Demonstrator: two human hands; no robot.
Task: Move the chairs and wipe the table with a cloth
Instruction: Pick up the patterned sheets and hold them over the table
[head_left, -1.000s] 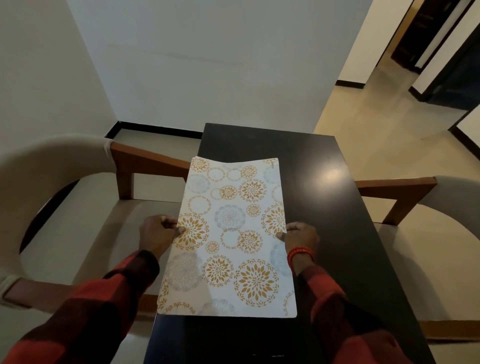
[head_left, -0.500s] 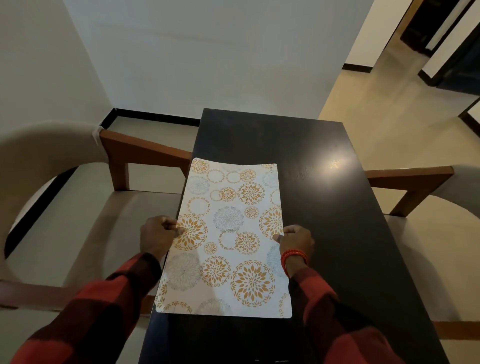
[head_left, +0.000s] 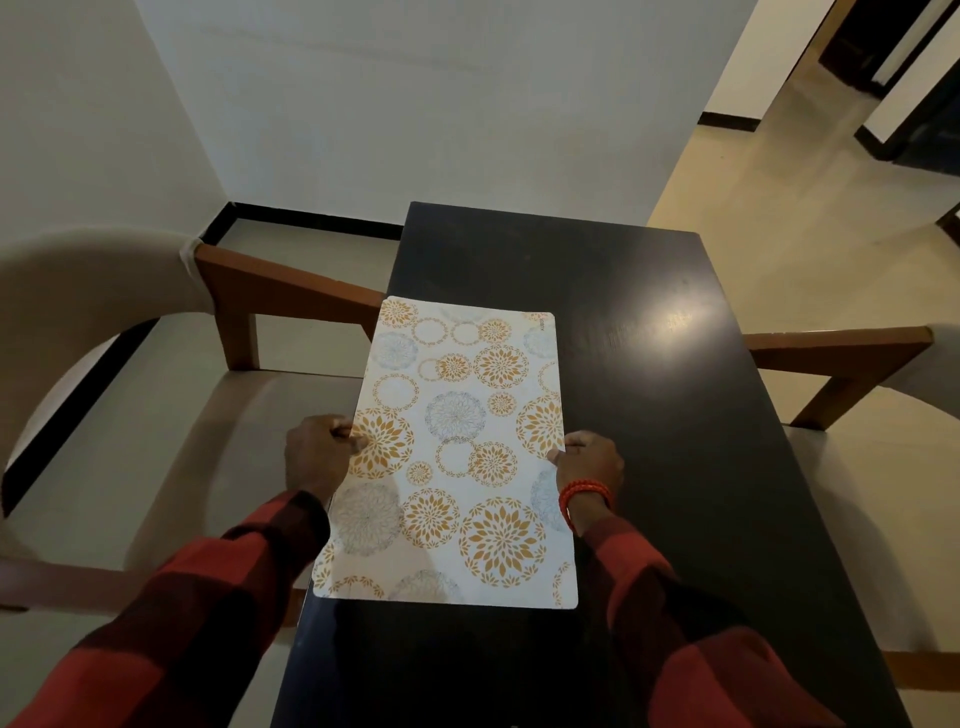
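Head view, looking down along the dark counter (head_left: 675, 467). A patterned mat (head_left: 457, 457) lies on the counter's left half, its long axis running away from you, parallel to the counter's long edges; its near short edge sits toward you and its far short edge points at the wall (head_left: 415, 104). The mat's left long edge overhangs the counter's left edge slightly.

Your left hand (head_left: 319, 457) pinches the mat's left long edge about midway along, fingers curled round it. Your right hand (head_left: 589, 462) grips the right long edge opposite, fingers curled at the mat's margin and resting on the counter; a red bracelet (head_left: 582, 493) circles that wrist. Both sleeves (head_left: 208, 597) are red and dark check.

Two chairs flank the counter. The left chair (head_left: 156, 415) stands just beside the counter, its wooden armrest reaching to the counter's left edge near the mat's far corner, its seat below your left hand. The right chair (head_left: 857, 374) stands at the counter's right side, its armrest pointing in at the counter edge. No cloth can be made out.
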